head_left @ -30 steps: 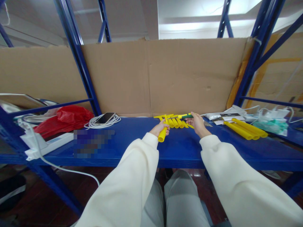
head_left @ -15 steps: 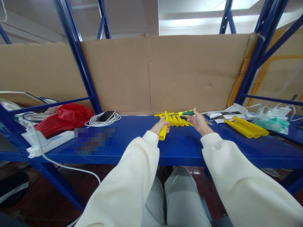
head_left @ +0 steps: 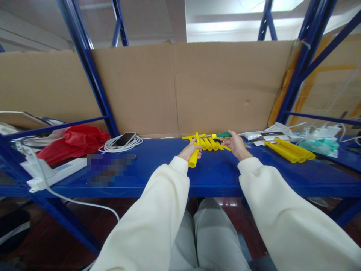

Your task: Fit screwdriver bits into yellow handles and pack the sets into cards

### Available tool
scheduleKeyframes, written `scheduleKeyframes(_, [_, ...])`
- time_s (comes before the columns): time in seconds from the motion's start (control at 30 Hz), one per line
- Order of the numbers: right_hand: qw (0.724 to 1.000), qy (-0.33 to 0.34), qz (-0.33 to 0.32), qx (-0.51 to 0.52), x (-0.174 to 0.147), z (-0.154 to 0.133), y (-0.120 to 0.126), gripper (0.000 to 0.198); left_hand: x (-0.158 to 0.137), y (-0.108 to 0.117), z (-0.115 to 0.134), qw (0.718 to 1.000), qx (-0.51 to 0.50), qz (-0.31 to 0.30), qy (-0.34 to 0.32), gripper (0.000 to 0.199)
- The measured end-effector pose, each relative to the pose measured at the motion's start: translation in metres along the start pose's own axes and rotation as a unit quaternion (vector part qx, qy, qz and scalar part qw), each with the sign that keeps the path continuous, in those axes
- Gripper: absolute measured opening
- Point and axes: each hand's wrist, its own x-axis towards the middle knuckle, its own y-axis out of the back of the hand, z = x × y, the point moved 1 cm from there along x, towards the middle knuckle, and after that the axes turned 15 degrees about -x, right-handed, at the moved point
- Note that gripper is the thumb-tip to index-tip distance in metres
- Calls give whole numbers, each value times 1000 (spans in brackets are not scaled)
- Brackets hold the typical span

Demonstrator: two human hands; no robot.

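1. Toward the back edge of the surface (head_left: 152, 154), gripping a yellow tube (head_left: 193, 161) in the left hand (head_left: 188, 151), a screwdriver (head_left: 224, 134) in the right hand (head_left: 237, 146).
2. Probably midway on that tube.
3. Just beyond, showing a row of yellow pieces (head_left: 209, 144); cannot tell whether finished.
4. Toward the right end, showing three loose tubes (head_left: 289, 149), seemingly unworked.
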Motion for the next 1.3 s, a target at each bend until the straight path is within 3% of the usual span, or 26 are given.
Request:
scheduleKeyframes(0.2, [1000, -2, 12, 3, -1, 0, 2, 26, 1, -1, 0, 1000, -4, -3, 1, 78])
scheduleKeyframes(0.53, [998, -17, -60, 19, 0, -3, 4, 22, 2, 1, 1, 999, -31, 2, -8, 84])
scheduleKeyframes(0.97, [999, 46, 16, -3, 2, 0, 2, 21, 4, 2, 1, 1000, -26, 5, -6, 82])
scheduleKeyframes(1.13, [997, 69, -9, -16, 0, -1, 3, 28, 6, 4, 0, 999, -41, 10, -14, 82])
scheduleKeyframes(1.3, [998, 46, -53, 8, -3, -7, 2, 23, 4, 3, 1, 999, -36, 16, -18, 79])
